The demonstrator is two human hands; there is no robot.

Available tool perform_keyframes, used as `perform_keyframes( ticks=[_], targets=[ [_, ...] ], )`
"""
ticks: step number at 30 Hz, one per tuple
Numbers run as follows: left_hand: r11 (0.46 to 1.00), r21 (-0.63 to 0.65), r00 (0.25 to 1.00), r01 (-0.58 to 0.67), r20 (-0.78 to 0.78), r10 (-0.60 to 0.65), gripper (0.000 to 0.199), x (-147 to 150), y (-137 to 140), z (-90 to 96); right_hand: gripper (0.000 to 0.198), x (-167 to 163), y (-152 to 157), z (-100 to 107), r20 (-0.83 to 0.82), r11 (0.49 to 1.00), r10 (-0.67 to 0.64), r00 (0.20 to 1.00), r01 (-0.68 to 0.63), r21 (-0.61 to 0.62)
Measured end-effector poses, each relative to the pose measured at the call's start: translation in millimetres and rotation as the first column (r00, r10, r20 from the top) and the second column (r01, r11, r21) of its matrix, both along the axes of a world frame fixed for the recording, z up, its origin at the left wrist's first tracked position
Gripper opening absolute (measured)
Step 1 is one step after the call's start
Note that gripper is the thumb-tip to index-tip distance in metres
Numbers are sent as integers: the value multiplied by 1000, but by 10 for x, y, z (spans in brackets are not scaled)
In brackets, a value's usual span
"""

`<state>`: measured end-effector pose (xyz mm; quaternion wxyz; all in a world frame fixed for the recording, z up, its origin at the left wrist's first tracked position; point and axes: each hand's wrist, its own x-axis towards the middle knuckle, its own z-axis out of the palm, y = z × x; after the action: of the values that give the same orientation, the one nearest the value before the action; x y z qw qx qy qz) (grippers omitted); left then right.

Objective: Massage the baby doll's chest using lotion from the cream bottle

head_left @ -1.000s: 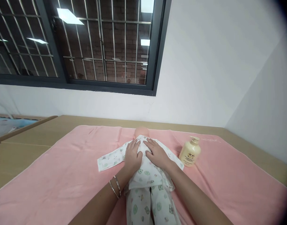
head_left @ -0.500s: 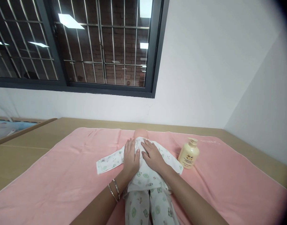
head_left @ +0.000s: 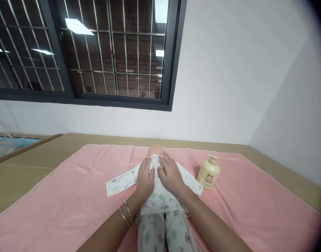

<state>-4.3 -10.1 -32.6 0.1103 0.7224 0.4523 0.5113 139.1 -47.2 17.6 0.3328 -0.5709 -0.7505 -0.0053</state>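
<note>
A baby doll (head_left: pixel 155 150) lies on a pink blanket with its head at the far end. It wears a white top (head_left: pixel 160 201) and white trousers (head_left: pixel 150 232), both printed with small green figures. Flat on the upper left of the top rests my left hand (head_left: pixel 145 176), fingers stretched toward the doll's head. My right hand (head_left: pixel 171 175) lies beside it on the upper right, fingers extended and slightly spread. Neither hand grips anything. The sleeves reach out to both sides. Both hands cover part of the doll's upper body.
To the right of the doll stands a pale yellow pump bottle (head_left: pixel 209 172), close to the sleeve end. The pink blanket (head_left: pixel 71 203) covers most of a wooden surface (head_left: pixel 31 154). Beyond it are a white wall and a barred window (head_left: pixel 118 52).
My right hand has slid slightly toward the doll's head, while my left hand stays nearly in place on the top. The view has shifted a little.
</note>
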Motion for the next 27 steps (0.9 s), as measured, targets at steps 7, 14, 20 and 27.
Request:
perform_keyframes(
  ticks=[7,14,20,27],
  targets=[
    [1000,13,998,-16,-56,17,42,-9,22,17,49,2,36,-9,45,982,76,996,-67,-174],
    [997,-59,989,-41,-141,33,40,10,37,138,52,418,-406,672,89,857,269,959,-196,-477],
    [922,-290,952,255,-92,-293,47,276,-474,468,58,1158,-931,1265,-50,943,120,991,-130,-306],
    [291,-461,544,838,741,-394,42,933,-796,1091,59,1932,-1071,1247,-135,886,-387,912,327,-329]
  ],
)
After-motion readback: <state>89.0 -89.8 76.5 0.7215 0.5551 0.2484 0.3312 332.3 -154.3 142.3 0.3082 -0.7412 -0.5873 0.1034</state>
